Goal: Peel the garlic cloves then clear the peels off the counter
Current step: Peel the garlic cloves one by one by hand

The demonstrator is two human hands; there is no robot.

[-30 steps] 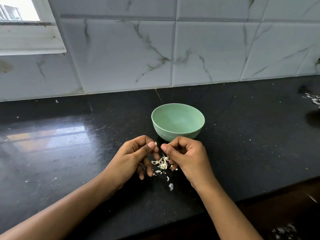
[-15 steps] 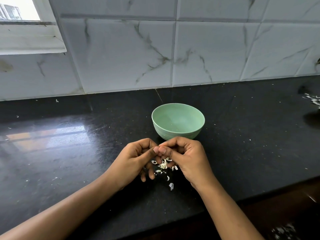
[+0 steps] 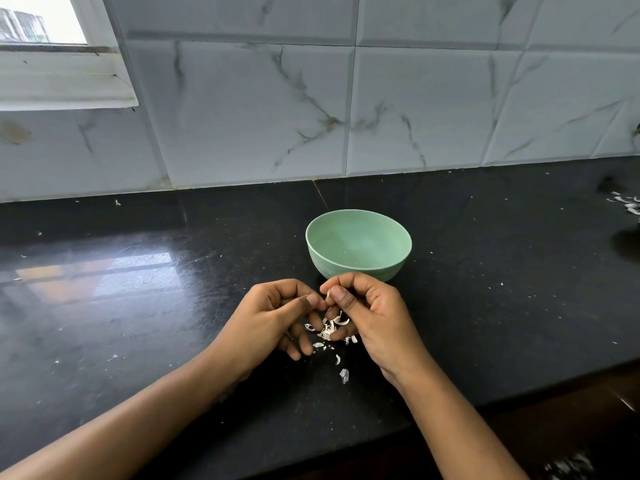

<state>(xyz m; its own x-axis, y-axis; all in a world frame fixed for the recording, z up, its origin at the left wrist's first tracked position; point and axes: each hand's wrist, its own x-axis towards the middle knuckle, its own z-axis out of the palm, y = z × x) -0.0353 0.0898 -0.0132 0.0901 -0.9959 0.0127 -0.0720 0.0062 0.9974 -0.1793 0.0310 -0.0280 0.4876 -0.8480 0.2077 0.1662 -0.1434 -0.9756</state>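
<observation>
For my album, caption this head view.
Left hand and right hand pinch a garlic clove over peels on a counter, green bowl behind.

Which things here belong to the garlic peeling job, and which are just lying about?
In the job:
- left hand and right hand, pinching a mostly hidden garlic clove
- peel pile on the counter
- far-right peels
- green bowl

Lying about:
- window
- tiled wall
- floor scraps

I see marbled white wall tiles, a window top left, daylight reflecting on the black counter.
</observation>
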